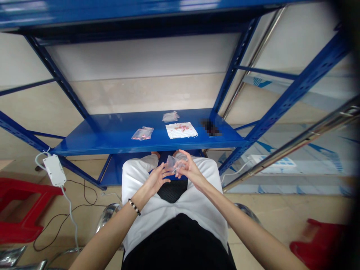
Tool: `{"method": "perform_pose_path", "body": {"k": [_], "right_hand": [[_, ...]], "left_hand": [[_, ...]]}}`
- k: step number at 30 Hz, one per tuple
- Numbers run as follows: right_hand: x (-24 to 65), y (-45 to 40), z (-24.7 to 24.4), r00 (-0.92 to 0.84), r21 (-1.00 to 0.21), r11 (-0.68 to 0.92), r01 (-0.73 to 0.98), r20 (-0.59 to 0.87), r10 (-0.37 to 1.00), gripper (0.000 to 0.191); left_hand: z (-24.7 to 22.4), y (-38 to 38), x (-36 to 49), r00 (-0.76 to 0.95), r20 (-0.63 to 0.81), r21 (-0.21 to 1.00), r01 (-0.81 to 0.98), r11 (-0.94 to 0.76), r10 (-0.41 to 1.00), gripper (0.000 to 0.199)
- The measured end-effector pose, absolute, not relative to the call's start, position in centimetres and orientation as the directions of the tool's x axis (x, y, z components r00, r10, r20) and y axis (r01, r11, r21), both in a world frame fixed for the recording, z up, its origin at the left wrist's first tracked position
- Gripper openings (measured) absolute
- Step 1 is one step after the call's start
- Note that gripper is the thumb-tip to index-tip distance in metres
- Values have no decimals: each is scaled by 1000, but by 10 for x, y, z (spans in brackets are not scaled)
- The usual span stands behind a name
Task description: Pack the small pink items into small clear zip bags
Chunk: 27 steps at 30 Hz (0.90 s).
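Observation:
Over my lap, my right hand (pixel 191 171) is closed on a small clear plastic bag (pixel 171 162), pinching its right side. My left hand (pixel 158 178) is at the bag's left edge with its fingers stretched and apart; whether the fingertips touch the plastic is hard to tell. Beyond the hands, a white cloth or sheet (pixel 176 132) with small pink and red pieces (pixel 183 128) on it lies on the blue shelf (pixel 112 138). To its left are clear bags (pixel 143 133) with pinkish contents. Behind it sits a stack of small clear bags (pixel 170 116).
A dark, pixelated object (pixel 210 128) lies on the shelf's right part. Blue uprights frame both sides, and an upper beam (pixel 118 18) crosses overhead. A white power strip (pixel 54 170) hangs at the left. Red stools (pixel 25 210) stand on the floor, with cables nearby.

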State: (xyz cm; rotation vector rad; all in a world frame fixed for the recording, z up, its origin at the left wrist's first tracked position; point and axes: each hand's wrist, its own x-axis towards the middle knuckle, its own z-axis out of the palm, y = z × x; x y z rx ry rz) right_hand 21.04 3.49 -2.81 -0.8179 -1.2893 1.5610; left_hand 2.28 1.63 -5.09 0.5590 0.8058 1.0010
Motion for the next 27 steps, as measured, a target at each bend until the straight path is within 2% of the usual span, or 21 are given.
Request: {"method": "perform_pose_path", "body": {"k": [2,4,8,10,13,16,18,20,23,27], "right_hand": [[214,34,-26,-411,-974,-59,-218,37,911,94],[217,35,-25,-443,-974,-86,-212,17,896,99],[220,40,-27,-395,-961,-108,-255,2,919,106],[218,43,-31,-304,-938,-121,-326,-17,952,98],[212,43,-40,-154,-837,-188,-515,-125,980,64],[202,40,-49,-180,-691,-325,-646,-276,944,36],[192,37,-53,-238,-619,-398,-677,-328,914,32],[183,32,-52,-244,-591,-408,-696,-340,908,38],[169,26,-50,-138,-590,-343,-731,-364,921,44],[156,25,-56,53,-606,-245,-756,-430,901,43]], "left_hand": [[-50,15,22,289,-307,729,-541,419,907,34],[-49,15,21,217,-299,772,-518,369,929,31],[-47,17,20,74,-287,832,-476,287,955,26],[-48,17,21,37,-276,832,-491,258,961,25],[-49,16,22,-1,-252,842,-494,219,968,28],[-47,13,25,-10,-182,892,-423,161,983,35],[-44,10,27,-15,-135,932,-342,122,991,40],[-41,7,28,-18,-80,967,-244,74,997,44],[-36,2,27,6,43,996,-85,-42,999,44],[-28,-5,24,8,159,983,93,-159,987,39]]}}
